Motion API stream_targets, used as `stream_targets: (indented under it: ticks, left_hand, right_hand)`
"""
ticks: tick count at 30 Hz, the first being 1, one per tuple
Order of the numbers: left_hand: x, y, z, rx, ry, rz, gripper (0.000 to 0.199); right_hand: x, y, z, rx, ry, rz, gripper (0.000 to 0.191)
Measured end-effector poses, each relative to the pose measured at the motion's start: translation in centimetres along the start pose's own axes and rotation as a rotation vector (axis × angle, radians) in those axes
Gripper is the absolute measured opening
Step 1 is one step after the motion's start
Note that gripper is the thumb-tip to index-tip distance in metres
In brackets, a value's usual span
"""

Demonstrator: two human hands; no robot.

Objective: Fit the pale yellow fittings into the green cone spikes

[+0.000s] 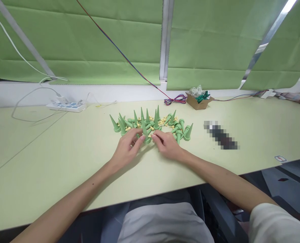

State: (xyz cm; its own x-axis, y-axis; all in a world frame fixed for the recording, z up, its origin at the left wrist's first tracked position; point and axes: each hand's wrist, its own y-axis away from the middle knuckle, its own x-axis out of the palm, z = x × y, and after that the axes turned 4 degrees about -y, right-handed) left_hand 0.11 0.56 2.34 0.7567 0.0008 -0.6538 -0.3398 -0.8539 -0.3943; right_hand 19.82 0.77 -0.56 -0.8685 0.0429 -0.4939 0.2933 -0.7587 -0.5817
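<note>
My left hand (128, 145) is closed around a green plastic spike (145, 132), a pointed cone with a wider collar at its base, held tip up. Close to its right side, my right hand (167, 144) pinches a small yellow plastic piece (150, 136) between thumb and forefinger. The yellow piece is at the spike's lower part; whether it sits in the spike I cannot tell. Behind both hands lies a group of similar green spikes (115, 124), some upright and some on their sides. Loose yellow pieces (165, 120) are scattered among them.
A small cardboard box (197, 103) with clear and green wrapping stands at the back, beside a coiled red-and-blue wire (175, 100). A white power strip (68, 107) with cables lies back left. A blurred dark object (222, 135) rests on the right of the table (64, 162).
</note>
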Motion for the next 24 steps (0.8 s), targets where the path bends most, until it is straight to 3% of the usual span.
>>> stream_targets:
  ticks: [4, 9, 17, 24]
  left_hand:
    - [0.0, -0.1, -0.1, -0.098, 0.063, 0.012, 0.041]
    - [-0.1, -0.5, 0.6, -0.26, 0.287, 0.18, 0.066]
    - [0.1, -0.7, 1.0, -0.404, 0.65, 0.342, 0.055]
    - [0.1, -0.6, 1.2, -0.392, 0.693, 0.388, 0.048]
  right_hand:
    - [0.0, -0.1, -0.4, 0.036, 0.02, -0.079, 0.028]
    - [0.0, -0.1, -0.4, -0.022, 0.002, -0.064, 0.028]
    - [-0.2, 0.0, -0.5, -0.109, -0.017, -0.006, 0.028]
    - [-0.4, 0.0, -0.6, -0.098, -0.03, 0.011, 0.027]
